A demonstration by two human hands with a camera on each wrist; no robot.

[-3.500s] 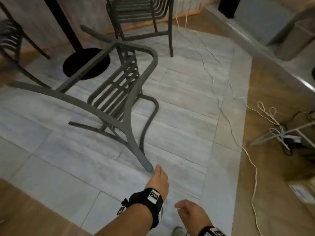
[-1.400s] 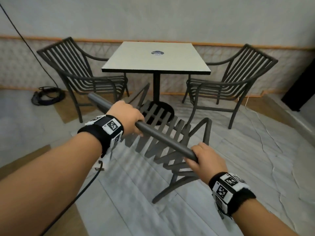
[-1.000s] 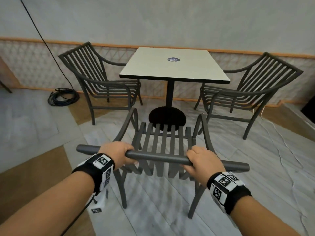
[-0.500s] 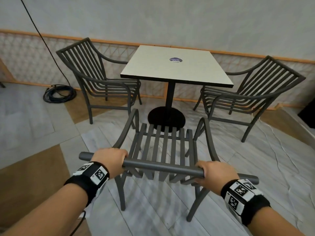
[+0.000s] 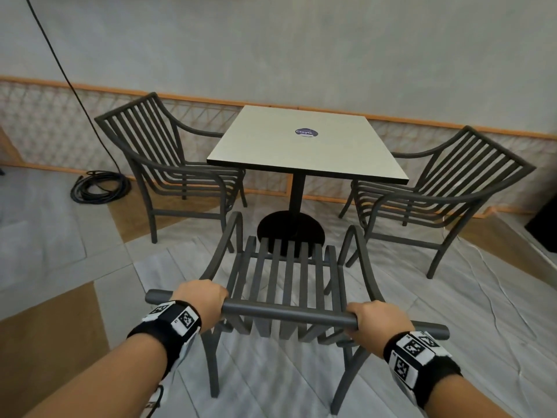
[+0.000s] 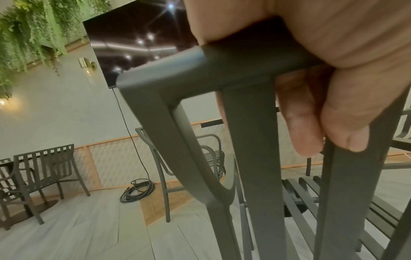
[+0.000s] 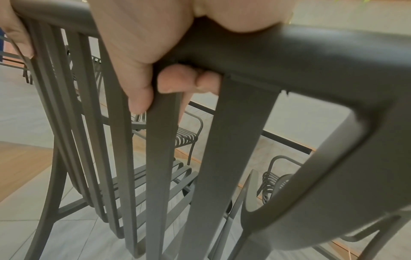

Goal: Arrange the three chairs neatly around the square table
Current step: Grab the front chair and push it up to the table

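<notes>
Here both hands curl fully round the near chair's [image 5: 284, 276] top rail [image 5: 289, 312], left hand [image 5: 200, 301] leftward, right hand [image 5: 378, 322] rightward. The rail runs left-right; the upright seat faces the square table [image 5: 304, 146], just short of it.

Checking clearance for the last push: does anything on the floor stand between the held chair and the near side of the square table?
Nothing visible does. The held chair, gripped by left hand and right hand, faces the square table; only the table's round base lies ahead.
</notes>
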